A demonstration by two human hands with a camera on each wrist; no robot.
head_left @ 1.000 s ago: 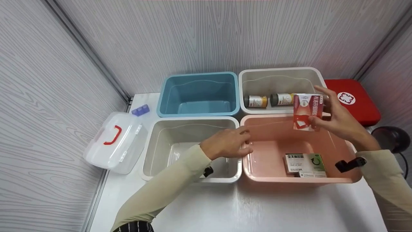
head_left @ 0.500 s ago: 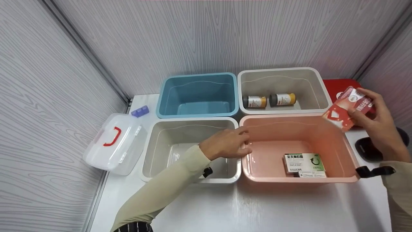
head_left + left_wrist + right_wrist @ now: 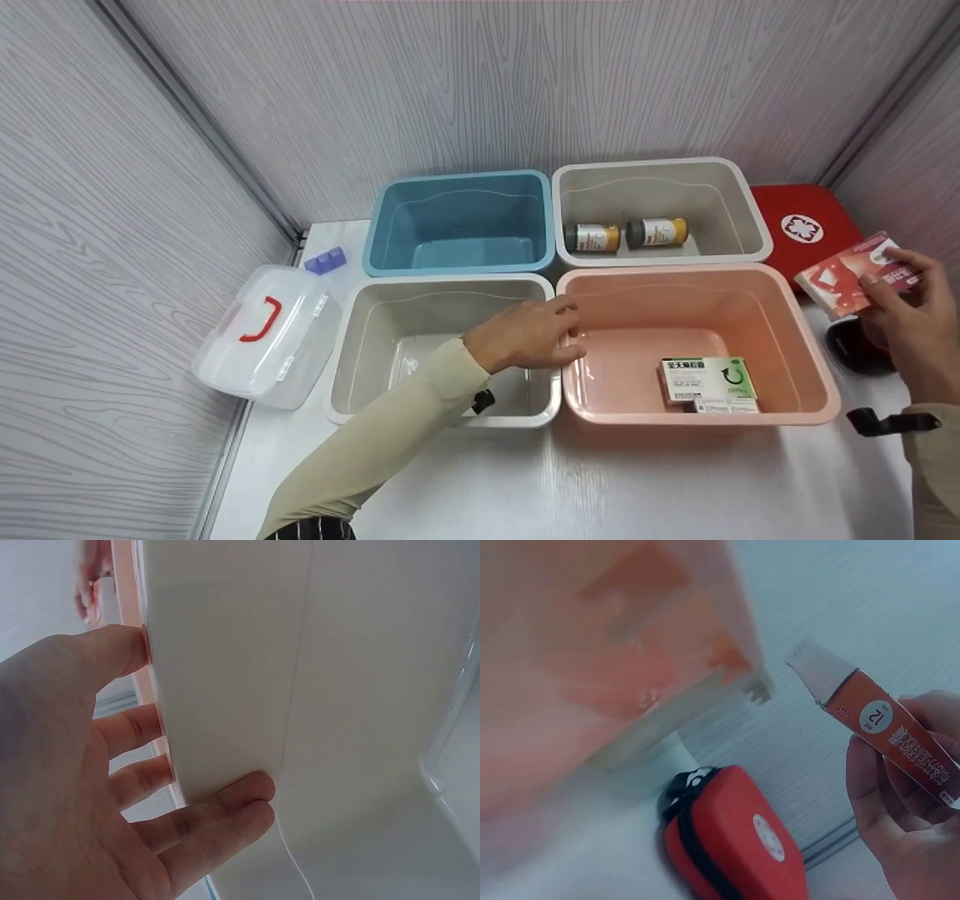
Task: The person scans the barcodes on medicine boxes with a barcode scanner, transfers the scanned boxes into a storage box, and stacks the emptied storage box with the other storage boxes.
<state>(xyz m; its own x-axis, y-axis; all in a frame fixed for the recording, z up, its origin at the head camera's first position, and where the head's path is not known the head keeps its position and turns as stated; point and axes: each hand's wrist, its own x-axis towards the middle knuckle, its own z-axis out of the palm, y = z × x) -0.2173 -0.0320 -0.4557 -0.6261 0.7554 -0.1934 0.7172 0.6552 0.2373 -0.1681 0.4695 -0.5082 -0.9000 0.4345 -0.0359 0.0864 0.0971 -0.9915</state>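
Right hand (image 3: 911, 322) held a red-and-white medicine box (image 3: 855, 274) tilted in the air, fingers (image 3: 881, 799) curled round it, off the right side of the pink bin (image 3: 814, 360) and above the black object (image 3: 859, 352) on the desk (image 3: 637, 487), near the red first-aid pouch (image 3: 806, 225). Left hand (image 3: 529, 334) rested over the shared rims of the white bin (image 3: 442, 416) and pink bin, fingers (image 3: 217, 814) relaxed against the white wall, grasping nothing. A green-and-white box (image 3: 709, 379) lay in the pink bin; two pill bottles (image 3: 626, 234) lay in the grey bin (image 3: 750, 217).
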